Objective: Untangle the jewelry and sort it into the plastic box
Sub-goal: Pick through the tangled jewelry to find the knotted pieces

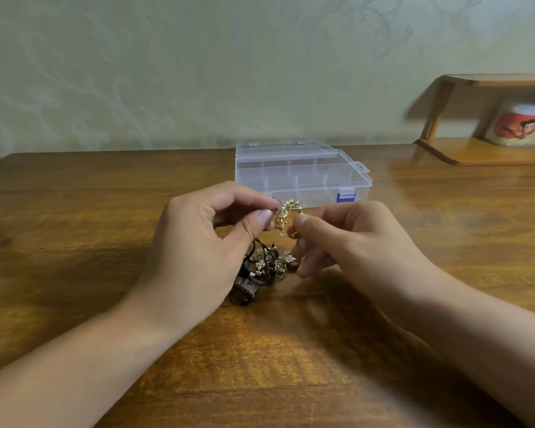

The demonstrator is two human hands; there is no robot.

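A small gold piece of jewelry (283,217) hangs in the air between my two hands. My left hand (204,242) pinches its left side between thumb and forefinger. My right hand (349,239) pinches its right side, near a gold ring. Below them on the table lies a tangled heap of jewelry (260,270) with black cords, silver charms and gold rings, partly hidden by my left hand. Behind my hands stands the clear plastic box (303,173), divided into compartments, with its lid down and a purple latch at the front.
The wooden table (74,242) runs to a pale patterned wall. At the back right stands a low wooden shelf (476,149) holding a white container with an orange picture (522,126).
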